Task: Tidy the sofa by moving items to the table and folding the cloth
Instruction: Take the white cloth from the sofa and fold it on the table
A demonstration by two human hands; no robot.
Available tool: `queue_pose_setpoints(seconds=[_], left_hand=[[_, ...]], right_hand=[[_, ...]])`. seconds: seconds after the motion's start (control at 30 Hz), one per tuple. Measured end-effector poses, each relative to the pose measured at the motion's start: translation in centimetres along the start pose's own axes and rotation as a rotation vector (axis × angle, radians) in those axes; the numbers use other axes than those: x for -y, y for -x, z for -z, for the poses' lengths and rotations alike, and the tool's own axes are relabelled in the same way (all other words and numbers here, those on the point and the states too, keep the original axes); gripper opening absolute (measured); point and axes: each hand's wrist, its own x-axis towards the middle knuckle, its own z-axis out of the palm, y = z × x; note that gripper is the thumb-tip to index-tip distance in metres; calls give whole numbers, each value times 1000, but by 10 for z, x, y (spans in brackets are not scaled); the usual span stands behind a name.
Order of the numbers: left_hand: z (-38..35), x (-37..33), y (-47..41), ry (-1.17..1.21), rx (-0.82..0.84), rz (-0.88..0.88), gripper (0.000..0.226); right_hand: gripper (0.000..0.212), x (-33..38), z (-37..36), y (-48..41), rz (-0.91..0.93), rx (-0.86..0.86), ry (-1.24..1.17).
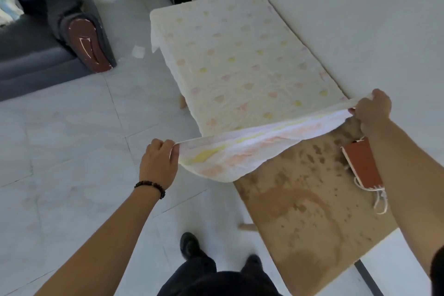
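Note:
A pale cloth [235, 60] with faded pink and yellow spots lies spread over the far part of a long brown stained table [307, 214]. Its near edge is lifted off the tabletop and stretched between my hands. My left hand [158, 163] pinches the near left corner. At the near right corner, close to the wall, my right hand [371, 109] grips the cloth. A reddish-brown flat item [360, 166] with white cords lies on the table under my right forearm.
A dark grey sofa [28, 45] with a glossy brown armrest end [86, 45] stands at the upper left. The white wall [360, 7] runs along the table's right side. A small white scrap [138, 51] lies on the pale tiled floor. My dark shoes [189, 244] stand beside the table.

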Motion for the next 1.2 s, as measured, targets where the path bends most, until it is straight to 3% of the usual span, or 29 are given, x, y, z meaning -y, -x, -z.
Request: queue_pose_setpoints(seconds=[0.13,0.37,0.47,0.6,0.73,0.8,0.83,0.93,1.0,1.1,1.2], left_hand=[[9,15,-54,-8,35,19,26],[-1,35,-148,5,157,122,32],[-15,47,-197,-1,206,175,33],[-37,63,-267,-40,284,266,36],[-60,74,-330,-63,337,324,36],[-74,80,-352,-67,364,329,35],[-82,83,-361,-61,382,330,35],[-108,97,-380,-23,408,356,35],[-124,104,-389,5,385,358,33],[-143,114,-399,17,321,305,26],[-158,128,-408,42,298,213,20]], right_hand=[[52,29,-22,0,-18,8,-96],[58,76,-84,-28,-6,11,-235],[44,92,-131,-56,13,35,-268],[57,105,-206,-106,-43,111,-215],[19,117,-269,-158,-69,177,-121],[15,123,-297,-180,-71,212,-104],[18,124,-310,-190,-80,221,-87],[61,120,-347,-225,-54,157,45],[77,114,-375,-250,-18,146,110],[80,110,-413,-269,-1,148,223],[69,96,-438,-270,56,137,456]])
